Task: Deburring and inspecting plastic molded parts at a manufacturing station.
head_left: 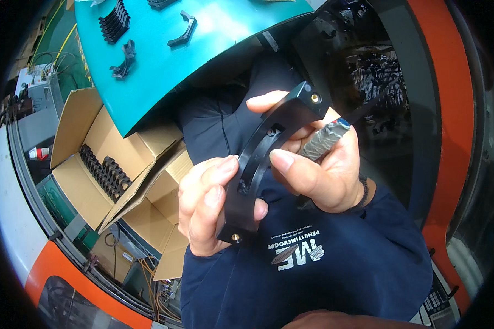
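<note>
A black curved plastic part [292, 114] is held up in front of my body by both hands. It has a long slot along its arc and a brass insert at each end. My left hand [202, 204] is closed round the lower end, fingers on its outer side. My right hand [330, 174] grips the upper half, its thumb beside the slot. A tool handle wrapped in grey tape [325, 140] is also tucked in the right hand, across the fingers. Whatever tip the tool has cannot be made out clearly.
Beyond my hands stands a green-topped table [153, 71] with a curved black part [183, 30], another black piece [124, 59] and a stacked row of parts [114, 22]. To the left, an open cardboard box [74, 186] holds rows of black parts [105, 172]. An orange frame [447, 109] rises at right.
</note>
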Motion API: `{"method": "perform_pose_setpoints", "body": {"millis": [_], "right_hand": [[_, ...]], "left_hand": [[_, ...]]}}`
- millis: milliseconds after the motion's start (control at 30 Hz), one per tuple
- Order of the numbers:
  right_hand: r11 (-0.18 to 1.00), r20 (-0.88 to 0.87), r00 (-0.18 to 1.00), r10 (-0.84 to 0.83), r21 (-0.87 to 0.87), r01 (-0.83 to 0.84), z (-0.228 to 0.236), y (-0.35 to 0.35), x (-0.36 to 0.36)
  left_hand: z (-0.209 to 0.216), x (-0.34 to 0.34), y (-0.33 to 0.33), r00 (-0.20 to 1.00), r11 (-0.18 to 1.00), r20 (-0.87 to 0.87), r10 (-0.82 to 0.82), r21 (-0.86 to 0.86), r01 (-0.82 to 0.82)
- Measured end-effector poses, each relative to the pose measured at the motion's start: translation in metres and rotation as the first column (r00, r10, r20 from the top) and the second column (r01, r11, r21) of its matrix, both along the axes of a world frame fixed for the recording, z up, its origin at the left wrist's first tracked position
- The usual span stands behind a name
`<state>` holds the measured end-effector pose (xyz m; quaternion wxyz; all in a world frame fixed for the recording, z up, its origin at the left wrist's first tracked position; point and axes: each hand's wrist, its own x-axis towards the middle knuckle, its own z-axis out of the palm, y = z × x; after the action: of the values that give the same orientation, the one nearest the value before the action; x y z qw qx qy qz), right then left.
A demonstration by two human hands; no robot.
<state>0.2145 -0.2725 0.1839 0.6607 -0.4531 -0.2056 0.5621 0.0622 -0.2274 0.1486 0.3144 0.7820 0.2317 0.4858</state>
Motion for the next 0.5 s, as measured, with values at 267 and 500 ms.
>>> {"method": "perform_pose_setpoints", "body": {"millis": [267, 500], "right_hand": [[0.991, -0.032, 0.994, 0.105, 0.093, -0.101, -0.008, -0.005, 0.0088], [0.999, -0.026, 0.999, -0.042, 0.004, 0.042, -0.0021, 0.0017, 0.0008]], "left_hand": [[0.0025, 0.0002, -0.0015, 0.999, 1.0, -0.042, 0.015, -0.019, -0.016], [-0.0009, 0.0035, 0.0009, 0.999, 1.0, -0.029, 0.028, 0.009, -0.027]]}}
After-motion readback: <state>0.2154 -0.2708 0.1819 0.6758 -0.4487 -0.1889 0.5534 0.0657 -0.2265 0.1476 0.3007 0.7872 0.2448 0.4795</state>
